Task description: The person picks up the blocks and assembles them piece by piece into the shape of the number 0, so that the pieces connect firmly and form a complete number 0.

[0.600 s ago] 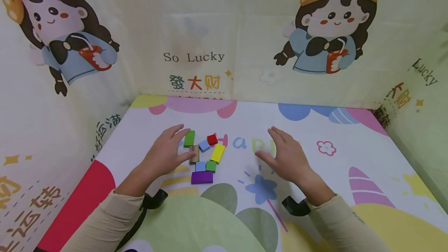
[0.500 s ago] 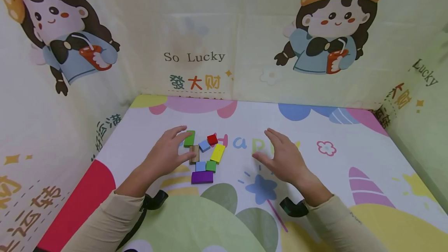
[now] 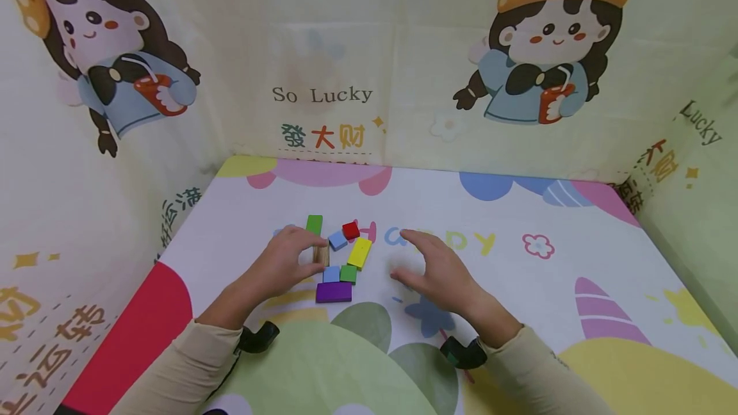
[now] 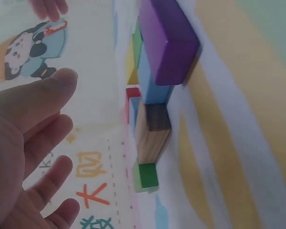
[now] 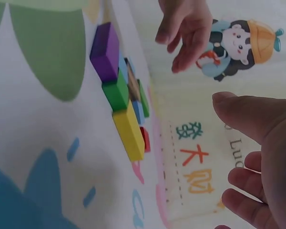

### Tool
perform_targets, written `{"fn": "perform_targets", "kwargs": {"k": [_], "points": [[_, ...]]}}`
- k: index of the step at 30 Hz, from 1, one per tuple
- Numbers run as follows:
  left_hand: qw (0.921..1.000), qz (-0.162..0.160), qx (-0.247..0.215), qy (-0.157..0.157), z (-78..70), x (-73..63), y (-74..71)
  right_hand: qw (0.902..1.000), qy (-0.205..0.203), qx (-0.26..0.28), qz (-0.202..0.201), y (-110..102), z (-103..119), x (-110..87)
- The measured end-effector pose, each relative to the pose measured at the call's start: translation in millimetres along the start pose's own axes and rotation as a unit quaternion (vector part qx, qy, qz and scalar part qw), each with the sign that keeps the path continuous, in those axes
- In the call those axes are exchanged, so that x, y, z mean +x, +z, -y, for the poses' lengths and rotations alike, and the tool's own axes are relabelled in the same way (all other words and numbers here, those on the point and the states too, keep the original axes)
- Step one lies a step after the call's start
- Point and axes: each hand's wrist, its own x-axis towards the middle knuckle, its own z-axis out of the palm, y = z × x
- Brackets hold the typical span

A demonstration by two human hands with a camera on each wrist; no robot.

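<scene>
Several coloured blocks lie close together on the patterned tabletop. A purple block (image 3: 334, 292) is nearest the person, with a small blue block (image 3: 331, 274) and a small green block (image 3: 348, 274) behind it. Beyond these are a yellow block (image 3: 360, 253), a brown wooden block (image 4: 153, 131), a second blue block (image 3: 337, 240), a red block (image 3: 350, 230) and a long green block (image 3: 314, 224). My left hand (image 3: 286, 255) hovers at the group's left, partly covering the wooden block in the head view. To the right, apart from the blocks, is my right hand (image 3: 441, 272). Both hands have spread fingers and hold nothing.
A printed cloth wall (image 3: 415, 82) stands behind the table, with more cloth at both sides. The tabletop (image 3: 490, 261) bears printed letters and shapes. A black wrist camera (image 3: 259, 337) sits at the left cuff, another black wrist camera (image 3: 464, 352) at the right.
My right hand has moved left, towards the blocks. My left hand has come slightly nearer the person, uncovering more of the long green block. The blocks keep their arrangement.
</scene>
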Motion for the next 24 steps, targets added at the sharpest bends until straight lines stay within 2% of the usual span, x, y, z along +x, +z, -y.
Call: {"fn": "perform_targets", "kwargs": {"k": [8,15,18,24], "points": [[0.9991,0.034,-0.026,-0.004,6.6,2.1,8.2,0.9986,-0.014,0.025,0.044,22,12,5.2],[0.9966,0.074,-0.029,-0.025,9.1,5.5,11.8,0.9933,0.008,0.056,0.1,39,21,9.6],[0.9963,0.08,-0.024,-0.021,12.1,6.2,14.3,0.9909,0.004,0.069,0.116,44,25,10.6],[0.9967,0.079,-0.018,0.005,17.3,7.9,17.2,0.9875,-0.011,0.089,0.129,53,34,12.6]]}}
